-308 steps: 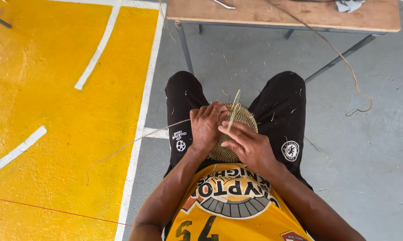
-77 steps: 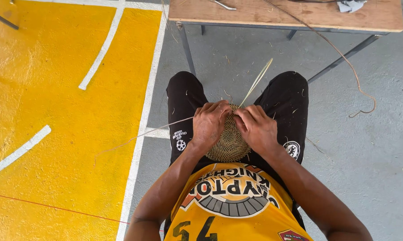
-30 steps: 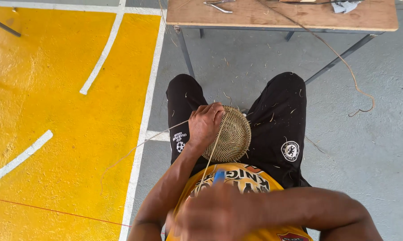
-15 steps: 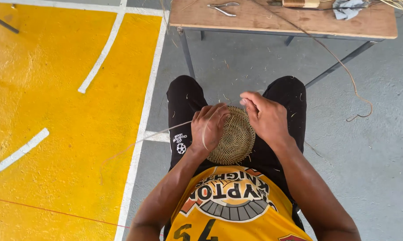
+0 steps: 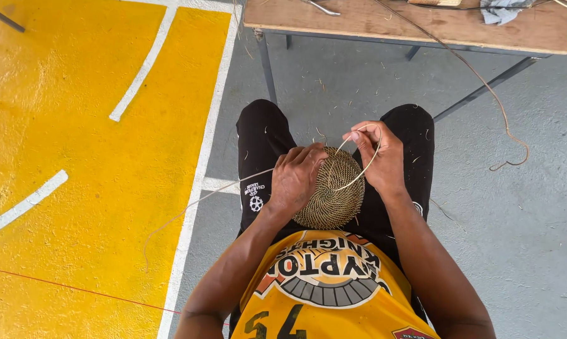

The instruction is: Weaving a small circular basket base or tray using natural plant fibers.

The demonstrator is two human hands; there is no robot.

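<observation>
A round coiled straw disc (image 5: 335, 191) rests on my lap between my knees. My left hand (image 5: 296, 177) grips its left edge, fingers curled over the rim. My right hand (image 5: 378, 154) is at the disc's upper right edge, fingers pinched on a thin pale fibre strand (image 5: 365, 168) that loops across the disc face. A longer pale strand (image 5: 195, 201) trails from under my left hand down to the left across the floor.
A wooden table (image 5: 421, 25) on metal legs stands just ahead, with a grey cloth (image 5: 503, 9) and a tool on it. A cord (image 5: 484, 81) hangs off it to the grey floor. A yellow floor area with white lines (image 5: 76, 157) lies to the left.
A second ago my right hand was drawn back near my chest. It has returned to the disc's upper right edge and now pinches a looped strand. My left hand stayed on the disc.
</observation>
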